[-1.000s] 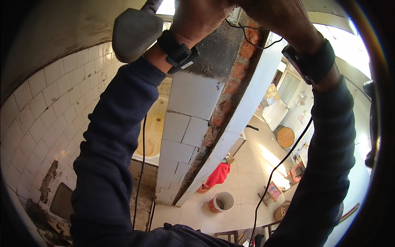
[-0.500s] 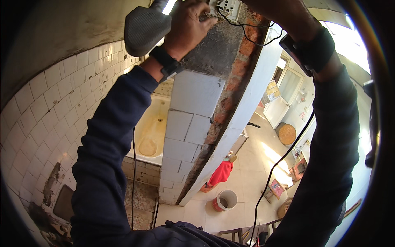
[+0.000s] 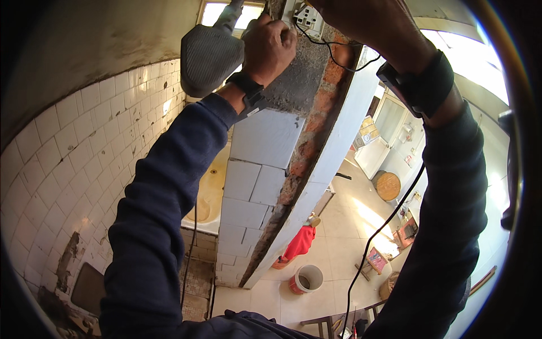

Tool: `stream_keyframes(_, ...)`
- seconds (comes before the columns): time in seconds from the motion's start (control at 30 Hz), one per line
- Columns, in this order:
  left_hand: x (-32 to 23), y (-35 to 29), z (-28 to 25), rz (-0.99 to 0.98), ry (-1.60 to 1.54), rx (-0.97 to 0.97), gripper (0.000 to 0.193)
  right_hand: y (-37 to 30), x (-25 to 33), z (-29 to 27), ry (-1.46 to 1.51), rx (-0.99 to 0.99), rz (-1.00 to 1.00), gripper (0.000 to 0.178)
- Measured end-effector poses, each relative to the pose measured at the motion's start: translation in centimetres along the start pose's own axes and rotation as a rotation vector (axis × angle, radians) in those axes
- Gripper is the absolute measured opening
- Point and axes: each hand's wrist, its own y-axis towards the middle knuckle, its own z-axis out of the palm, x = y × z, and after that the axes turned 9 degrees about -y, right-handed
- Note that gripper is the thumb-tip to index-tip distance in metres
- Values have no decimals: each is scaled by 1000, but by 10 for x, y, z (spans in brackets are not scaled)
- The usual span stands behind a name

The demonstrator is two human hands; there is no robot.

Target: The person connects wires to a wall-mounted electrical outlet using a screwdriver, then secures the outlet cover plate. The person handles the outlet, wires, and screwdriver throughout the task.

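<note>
At the top of the head view, a white electrical socket (image 3: 307, 17) is fixed to the bare masonry of a wall end, with a thin black wire (image 3: 334, 57) looping from it. My left hand (image 3: 271, 50) is just left of and below the socket, its fingers curled in; what they pinch, if anything, is hidden. My right hand (image 3: 347, 14) is raised close to the socket's right side, its fingers cut off by the upper edge. Left of my left hand is a dark grey ridged, pad-shaped thing (image 3: 210, 61) on a stalk; its support is out of sight.
Below the socket, white tiles (image 3: 243, 178) cover the wall end, beside exposed brick (image 3: 316, 121). A stained bathtub (image 3: 213, 189) stands to the left. On the right-hand floor are a bucket (image 3: 306, 279), a red cloth (image 3: 300, 243) and a small stool (image 3: 375, 261). A black cable (image 3: 370, 243) hangs by my right arm.
My left hand has come slightly down and away from the socket's edge, with its fingers more curled. The view has shifted a little. My right arm stays raised at the socket.
</note>
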Motion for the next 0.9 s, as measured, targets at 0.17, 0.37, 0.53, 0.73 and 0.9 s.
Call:
stream_keyframes(0.17,1,7,8,-111,-65,-25,16,-3,-1,6,-12,20,30,23)
stream_keyframes(0.37,-4,15,12,-167,-74,19,21,-6,-1,10,33,-108,-41,21)
stream_keyframes(0.53,-4,19,14,-177,65,117,21,-10,-2,11,0,-65,7,20)
stream_keyframes(0.73,-4,20,15,-230,68,124,20,-14,-2,19,40,-163,-26,19)
stream_keyframes(0.9,-7,25,12,-261,142,198,20,-17,-5,17,41,-122,5,19)
